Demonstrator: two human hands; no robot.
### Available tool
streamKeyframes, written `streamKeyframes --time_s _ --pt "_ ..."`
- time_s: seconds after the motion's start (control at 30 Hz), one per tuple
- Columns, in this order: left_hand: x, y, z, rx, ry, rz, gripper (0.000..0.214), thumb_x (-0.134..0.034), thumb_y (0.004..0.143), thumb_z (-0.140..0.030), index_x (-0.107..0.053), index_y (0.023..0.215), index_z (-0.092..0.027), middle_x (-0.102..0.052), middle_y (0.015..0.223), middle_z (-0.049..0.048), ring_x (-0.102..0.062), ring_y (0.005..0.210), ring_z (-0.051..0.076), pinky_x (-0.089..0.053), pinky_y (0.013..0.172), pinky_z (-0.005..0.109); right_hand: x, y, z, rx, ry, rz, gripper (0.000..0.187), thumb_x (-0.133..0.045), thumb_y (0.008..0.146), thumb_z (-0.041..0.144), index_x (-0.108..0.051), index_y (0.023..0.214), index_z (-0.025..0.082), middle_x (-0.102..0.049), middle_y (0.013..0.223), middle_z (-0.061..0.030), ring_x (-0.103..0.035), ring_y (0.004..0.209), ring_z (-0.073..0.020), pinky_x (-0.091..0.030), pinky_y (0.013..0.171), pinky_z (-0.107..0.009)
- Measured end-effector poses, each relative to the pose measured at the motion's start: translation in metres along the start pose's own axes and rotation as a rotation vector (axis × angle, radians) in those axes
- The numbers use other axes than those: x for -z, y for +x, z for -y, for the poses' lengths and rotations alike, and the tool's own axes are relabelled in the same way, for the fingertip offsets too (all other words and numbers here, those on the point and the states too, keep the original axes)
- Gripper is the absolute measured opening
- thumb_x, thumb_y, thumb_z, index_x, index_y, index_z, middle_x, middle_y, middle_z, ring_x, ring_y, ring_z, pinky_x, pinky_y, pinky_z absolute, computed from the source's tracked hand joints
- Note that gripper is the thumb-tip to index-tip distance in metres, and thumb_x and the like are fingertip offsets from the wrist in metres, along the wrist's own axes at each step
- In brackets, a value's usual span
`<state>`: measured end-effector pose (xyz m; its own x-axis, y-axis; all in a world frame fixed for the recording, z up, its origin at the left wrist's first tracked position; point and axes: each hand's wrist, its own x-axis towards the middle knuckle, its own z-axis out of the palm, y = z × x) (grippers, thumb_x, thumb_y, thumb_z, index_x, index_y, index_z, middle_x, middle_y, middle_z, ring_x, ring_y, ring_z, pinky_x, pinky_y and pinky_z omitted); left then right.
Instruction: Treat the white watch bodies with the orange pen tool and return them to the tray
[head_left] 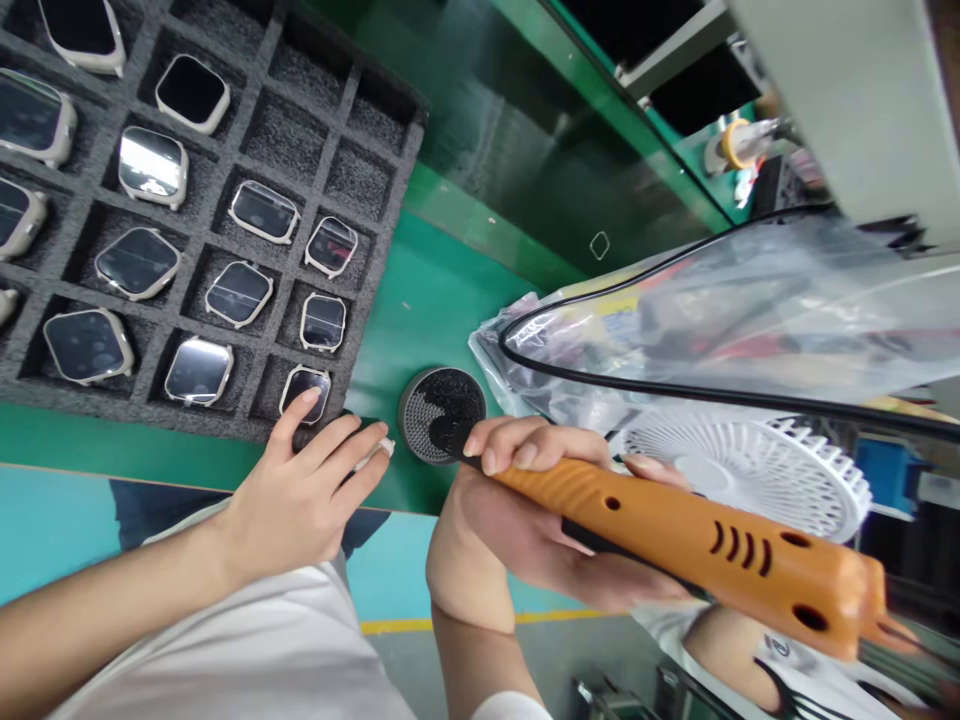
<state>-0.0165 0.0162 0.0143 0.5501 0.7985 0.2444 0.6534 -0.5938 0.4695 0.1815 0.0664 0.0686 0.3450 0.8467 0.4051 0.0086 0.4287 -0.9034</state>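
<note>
My right hand is closed round an orange tool handle with vent slots; its dark tip sits at a round tin of black bristly stuff. My left hand lies open, fingers spread, on the near edge of a black foam tray. Its index finger touches the nearest smartwatch body. A small white piece shows under the fingertips. The tray holds several watch bodies with dark glass faces, such as one in the middle.
A green bench top carries the tray. A clear plastic bag with a black cable over it lies to the right. A white desk fan lies flat beneath the bag. A grey machine housing stands top right.
</note>
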Motion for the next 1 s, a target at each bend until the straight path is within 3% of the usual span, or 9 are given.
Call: streamKeyframes --time_s 0.2,0.33,0.43,0.63,1.0 --pt "-0.001 0.004 -0.001 -0.007 0.027 -0.054 0.028 -0.069 0.099 -0.032 -0.073 0.127 -0.029 -0.073 0.135 0.0007 -0.065 0.123 0.023 -0.011 0.137 0.063 -0.003 0.0 0.001 -0.005 -0.003 -0.012 0.049 -0.049 0.096 0.071 -0.061 0.126 0.034 -0.064 0.085 0.0041 -0.059 0.058 -0.0161 -0.053 0.049 -0.037" --pt "0.002 0.004 0.0 0.001 -0.014 -0.03 0.031 -0.066 0.099 -0.032 -0.073 0.129 -0.028 -0.07 0.142 0.0026 -0.064 0.126 0.024 -0.009 0.137 0.063 -0.008 0.0 0.017 0.017 -0.021 -0.02 0.062 -0.03 0.1 0.075 -0.062 0.128 0.03 -0.061 0.084 0.0023 -0.059 0.062 -0.0163 -0.052 0.053 -0.038" --pt "0.002 0.003 0.001 -0.014 -0.036 -0.026 0.036 -0.063 0.096 -0.025 -0.072 0.131 -0.027 -0.069 0.144 0.0026 -0.063 0.127 0.025 -0.008 0.137 0.064 -0.01 -0.003 0.031 0.002 -0.019 0.057 0.072 -0.021 0.098 0.08 -0.061 0.131 0.029 -0.061 0.085 0.0023 -0.058 0.062 -0.0154 -0.05 0.051 -0.038" --pt "0.001 0.003 0.002 -0.015 -0.036 -0.05 0.033 -0.065 0.096 -0.025 -0.074 0.127 -0.028 -0.073 0.136 0.0008 -0.064 0.123 0.024 -0.01 0.137 0.063 -0.011 -0.012 0.038 -0.03 0.009 0.151 0.07 -0.018 0.099 0.08 -0.057 0.128 0.029 -0.061 0.09 0.0021 -0.059 0.066 -0.0151 -0.049 0.055 -0.039" --pt "0.001 0.004 0.002 -0.013 -0.036 -0.058 0.032 -0.064 0.096 -0.027 -0.074 0.126 -0.027 -0.073 0.137 0.0019 -0.064 0.125 0.025 -0.01 0.138 0.063 -0.015 -0.02 0.028 -0.02 0.015 0.129 0.069 -0.024 0.098 0.081 -0.054 0.127 0.027 -0.062 0.087 0.0023 -0.06 0.064 -0.0153 -0.052 0.051 -0.04"
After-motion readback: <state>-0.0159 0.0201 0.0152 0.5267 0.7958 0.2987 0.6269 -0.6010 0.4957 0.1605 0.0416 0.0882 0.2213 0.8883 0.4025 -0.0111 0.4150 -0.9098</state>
